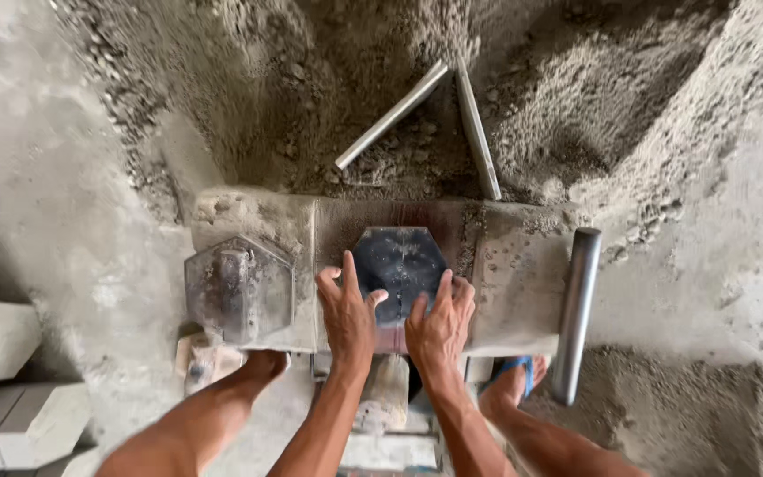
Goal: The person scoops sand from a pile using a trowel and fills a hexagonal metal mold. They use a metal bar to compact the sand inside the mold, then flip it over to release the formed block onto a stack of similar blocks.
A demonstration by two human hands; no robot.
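Both hands rest spread, gripping nothing: the left hand (pixel 347 311) and right hand (pixel 439 325) press the near edge of a dark hexagonal mould plate (pixel 399 261) set mid-press table (pixel 514 274), with a hexagonal metal lid (pixel 238 287) left of it.

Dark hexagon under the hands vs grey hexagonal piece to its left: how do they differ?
The dark hexagon is near-black, flat and sunk in the machine top; the grey hexagonal piece is lighter, mortar-caked and has a raised block at its centre. The left hand and right hand touch the dark hexagon; the grey hexagonal piece is untouched. Both are six-sided and similar in size.
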